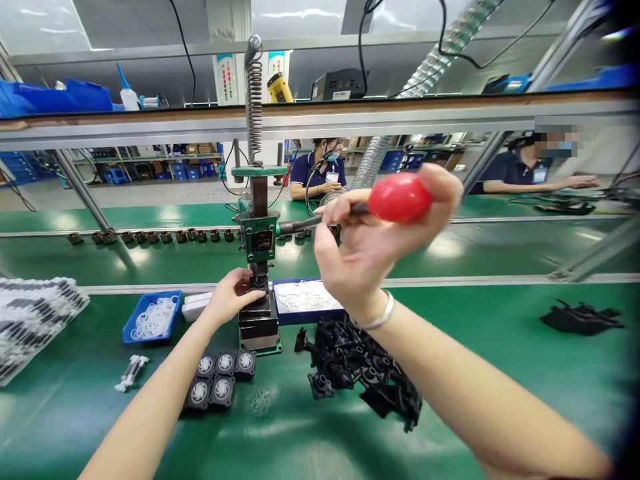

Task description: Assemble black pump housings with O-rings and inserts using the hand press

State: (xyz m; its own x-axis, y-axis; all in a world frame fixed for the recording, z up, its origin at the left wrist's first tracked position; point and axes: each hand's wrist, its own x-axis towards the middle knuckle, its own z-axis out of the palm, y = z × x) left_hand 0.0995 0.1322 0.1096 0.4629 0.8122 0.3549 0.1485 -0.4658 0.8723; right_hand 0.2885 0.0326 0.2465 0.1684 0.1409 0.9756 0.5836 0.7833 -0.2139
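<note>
A green and dark metal hand press point(261, 237) with a tall spring stands on the bench. My right hand point(360, 257) is closed around its lever point(300, 227), the palm against the red knob point(400, 198); the lever points right, raised slightly. At the foot of the ram, my left hand point(231, 297) has thumb and fingers about a small black part point(259, 283) on the press block, partly hidden. Black plastic parts point(350, 353) lie heaped right of the press base. Several black square pieces with white swirl fans point(223, 390) sit in rows near my left forearm.
A blue tray of white rings point(155, 317) stands at left, and a blue box of white pieces point(307, 298) behind the heap. Stacked grey-white parts point(35, 320) lie far left. Small motor-like pieces point(165, 237) line the conveyor. Two co-workers point(317, 170) sit beyond. A shelf rail point(320, 123) crosses above.
</note>
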